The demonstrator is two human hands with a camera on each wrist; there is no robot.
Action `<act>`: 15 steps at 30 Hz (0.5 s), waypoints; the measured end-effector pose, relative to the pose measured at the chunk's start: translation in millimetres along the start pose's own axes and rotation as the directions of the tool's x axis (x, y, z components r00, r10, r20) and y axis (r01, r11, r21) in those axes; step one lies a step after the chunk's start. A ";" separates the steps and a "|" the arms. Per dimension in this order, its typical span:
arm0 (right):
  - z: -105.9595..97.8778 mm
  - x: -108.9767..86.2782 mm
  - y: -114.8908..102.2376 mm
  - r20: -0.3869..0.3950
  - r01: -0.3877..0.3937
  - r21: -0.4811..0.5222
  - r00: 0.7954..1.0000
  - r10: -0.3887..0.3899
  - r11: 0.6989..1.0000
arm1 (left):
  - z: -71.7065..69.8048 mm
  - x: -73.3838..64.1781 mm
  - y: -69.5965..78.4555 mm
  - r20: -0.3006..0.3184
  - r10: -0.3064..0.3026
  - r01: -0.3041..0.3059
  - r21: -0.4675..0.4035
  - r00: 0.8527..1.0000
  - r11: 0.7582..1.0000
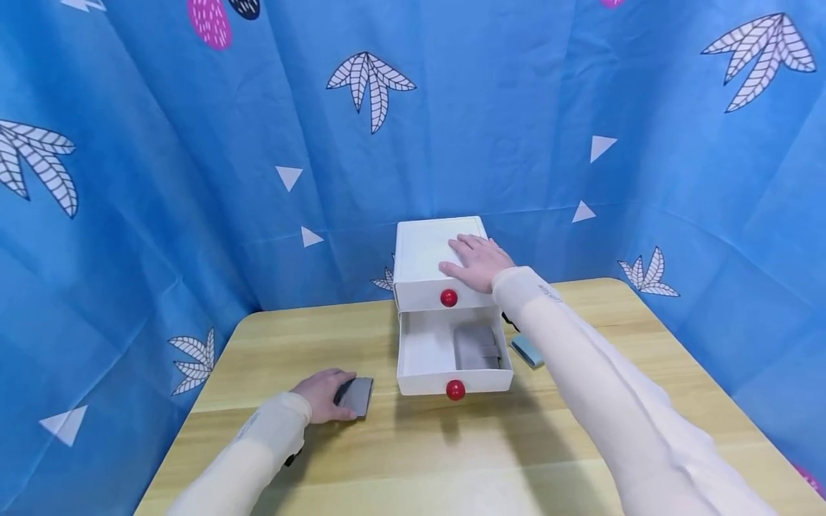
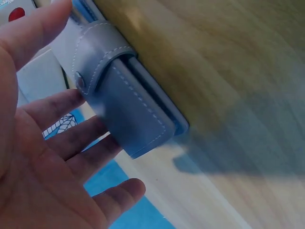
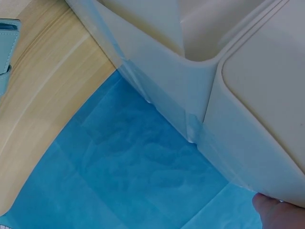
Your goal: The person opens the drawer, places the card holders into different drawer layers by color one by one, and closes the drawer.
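Note:
A grey wallet (image 1: 358, 396) with a snap strap lies at the left of the white drawer box. My left hand (image 1: 325, 395) holds it between thumb and fingers; in the left wrist view the fingertips (image 2: 102, 125) touch its edge. My right hand (image 1: 480, 261) rests with extended fingers on top of the drawer box (image 1: 419, 247). The box's lower drawer (image 1: 422, 347) is pulled out, and its upper drawer is closed. Inside the lower drawer lies another grey wallet-like item (image 1: 476, 346) with a strap. Most of the right hand is outside the right wrist view.
A teal wallet (image 1: 528, 351) lies right of the box, partly behind my right forearm; the right wrist view shows it at the left edge. Red round knobs (image 1: 455, 390) stick out from the drawers. A blue patterned curtain (image 1: 497, 107) surrounds the wooden table (image 1: 310, 337).

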State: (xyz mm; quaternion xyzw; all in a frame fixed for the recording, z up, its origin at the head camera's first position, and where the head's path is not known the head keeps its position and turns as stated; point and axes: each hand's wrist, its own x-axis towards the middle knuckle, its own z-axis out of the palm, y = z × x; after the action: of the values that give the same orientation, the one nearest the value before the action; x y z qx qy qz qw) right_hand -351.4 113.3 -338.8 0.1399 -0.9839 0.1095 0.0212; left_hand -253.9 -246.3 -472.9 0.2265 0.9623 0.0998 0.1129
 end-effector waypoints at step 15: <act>0.9 0.5 2.8 -0.004 0.007 0.010 1.000 -0.007 1.000 | 6.1 12.4 1.8 -0.047 -0.030 0.033 0.074 0.998 0.997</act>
State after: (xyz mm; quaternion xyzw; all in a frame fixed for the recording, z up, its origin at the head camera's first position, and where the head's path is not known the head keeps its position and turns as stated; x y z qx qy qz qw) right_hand -352.6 115.6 -340.2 0.1432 -0.9828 0.1147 0.0227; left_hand -262.4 -238.2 -480.4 0.2129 0.9711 0.0674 0.0839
